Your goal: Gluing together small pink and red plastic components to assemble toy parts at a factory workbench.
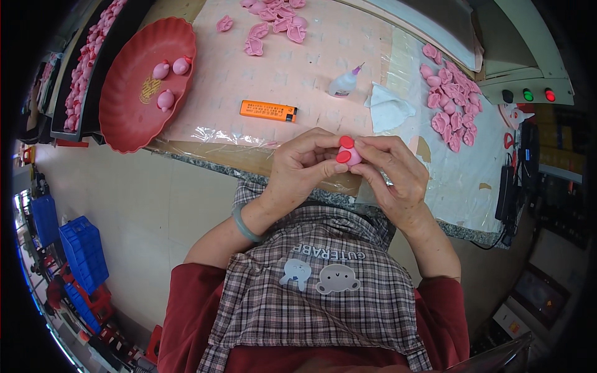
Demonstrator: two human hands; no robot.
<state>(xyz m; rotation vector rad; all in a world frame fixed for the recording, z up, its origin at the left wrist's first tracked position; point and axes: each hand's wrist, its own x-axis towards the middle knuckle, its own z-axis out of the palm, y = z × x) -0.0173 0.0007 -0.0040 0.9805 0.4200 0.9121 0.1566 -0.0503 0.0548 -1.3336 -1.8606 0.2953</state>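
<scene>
Near the front edge of the table, both hands hold one small pink figure piece [356, 157] with two red oval parts facing up. Thumb and fingers of my left hand [305, 163] pinch it from the left. My right hand [393, 169] grips its other side between thumb and fingertips. The fingers hide part of the piece. Beyond the hands lies an orange lighter [268, 111]. A small clear bottle with a purple needle tip [343, 84] stands farther back, beside a crumpled white cloth [390, 108].
At the left, a red scalloped tray [124, 118] holds three round pink pieces; a black bin [62, 118] of many pink parts stands beyond it. Pink shells [273, 22] lie at the back, more pink parts [453, 93] at the right. A machine with lit buttons [528, 94] borders the table.
</scene>
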